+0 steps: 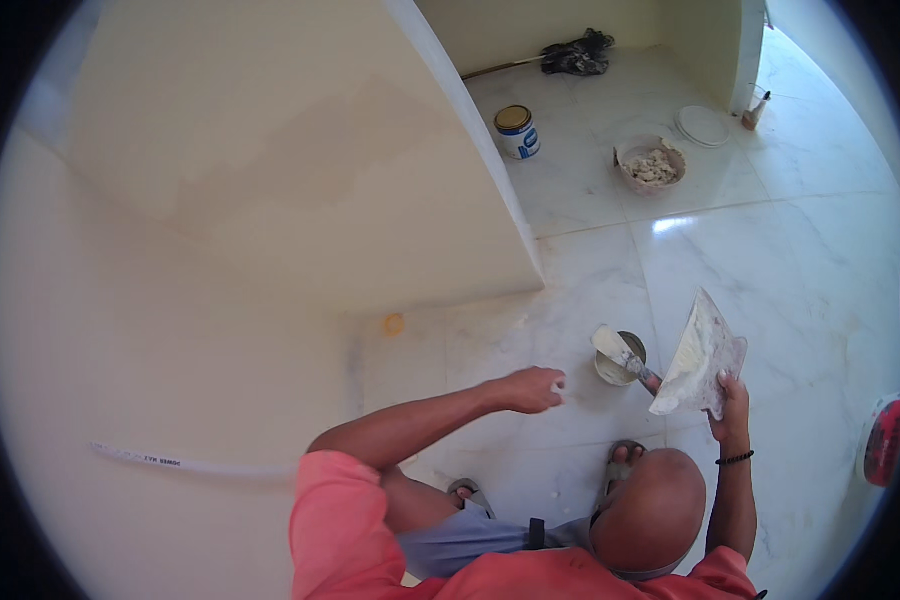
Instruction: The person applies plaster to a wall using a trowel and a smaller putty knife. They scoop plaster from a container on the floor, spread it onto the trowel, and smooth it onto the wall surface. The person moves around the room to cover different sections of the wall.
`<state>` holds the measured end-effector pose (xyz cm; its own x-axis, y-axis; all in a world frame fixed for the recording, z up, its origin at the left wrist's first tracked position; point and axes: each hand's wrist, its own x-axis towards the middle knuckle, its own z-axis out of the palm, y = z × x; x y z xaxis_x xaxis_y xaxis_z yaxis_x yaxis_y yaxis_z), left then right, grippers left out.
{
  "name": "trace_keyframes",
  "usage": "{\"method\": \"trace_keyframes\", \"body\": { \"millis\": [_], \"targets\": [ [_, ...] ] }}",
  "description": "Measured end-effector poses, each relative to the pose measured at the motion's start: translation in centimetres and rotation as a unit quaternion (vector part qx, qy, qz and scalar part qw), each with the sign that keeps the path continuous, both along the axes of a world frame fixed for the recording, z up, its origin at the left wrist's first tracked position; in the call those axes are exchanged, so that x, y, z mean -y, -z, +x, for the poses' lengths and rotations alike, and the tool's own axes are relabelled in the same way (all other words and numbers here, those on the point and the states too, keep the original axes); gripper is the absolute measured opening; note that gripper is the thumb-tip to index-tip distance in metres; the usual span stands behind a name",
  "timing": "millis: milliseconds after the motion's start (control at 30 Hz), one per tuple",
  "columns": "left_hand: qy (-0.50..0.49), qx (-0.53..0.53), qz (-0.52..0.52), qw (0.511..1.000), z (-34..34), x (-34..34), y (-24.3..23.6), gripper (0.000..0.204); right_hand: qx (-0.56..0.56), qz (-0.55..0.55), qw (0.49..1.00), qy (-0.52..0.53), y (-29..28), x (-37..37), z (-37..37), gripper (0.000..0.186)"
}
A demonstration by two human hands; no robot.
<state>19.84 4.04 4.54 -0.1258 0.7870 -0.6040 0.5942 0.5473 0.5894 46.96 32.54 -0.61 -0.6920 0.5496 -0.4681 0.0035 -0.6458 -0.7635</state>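
My right hand [732,398] grips a flat, pale plate [698,362] smeared with white putty, the thumb on its near edge. From behind the plate, a fingertip shows at the handle of a putty knife [618,350], whose whitish blade lies above a small round tin [610,374]. The tin stands on the floor with pale material inside. My left hand [532,390] is closed in a fist, apart from the tin and left of it. A small whitish bit shows at its fingers, too small to name.
A pale wall [300,200] with a damp-looking darker patch rises at left, its corner jutting forward. Farther off stand a blue-and-white can [517,133], a bucket [625,160] of lumpy putty, a white lid [703,127] and a bottle [756,112]. A red-labelled tub [885,438] is at right.
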Motion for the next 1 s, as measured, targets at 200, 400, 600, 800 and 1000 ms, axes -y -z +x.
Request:
{"method": "trace_keyframes", "body": {
  "millis": [200,400,600,800,1000],
  "targets": [
    [-0.009,0.078,-0.040,0.996,4.0,-3.4,6.6,0.042,0.038,-0.030,0.998,0.045,0.8,-1.0,-0.6,0.037],
    [-0.202,0.204,-0.073,0.955,5.9,-2.4,12.0,0.029,-0.009,-0.038,0.999,-0.009,3.3,-2.0,-0.1,0.038],
    [-0.399,0.272,-0.076,0.872,6.2,-2.5,11.0,0.039,-0.091,-0.071,0.993,0.012,2.5,0.3,-2.0,0.051],
    [-0.496,0.297,-0.039,0.815,6.9,-4.7,10.8,0.054,-0.071,-0.078,0.994,0.031,4.6,-0.1,-2.1,0.053],
    [-0.511,0.313,-0.034,0.800,8.4,-7.5,9.1,0.056,-0.014,-0.096,0.995,0.013,4.7,-0.8,-2.3,0.042]
  ]
}}
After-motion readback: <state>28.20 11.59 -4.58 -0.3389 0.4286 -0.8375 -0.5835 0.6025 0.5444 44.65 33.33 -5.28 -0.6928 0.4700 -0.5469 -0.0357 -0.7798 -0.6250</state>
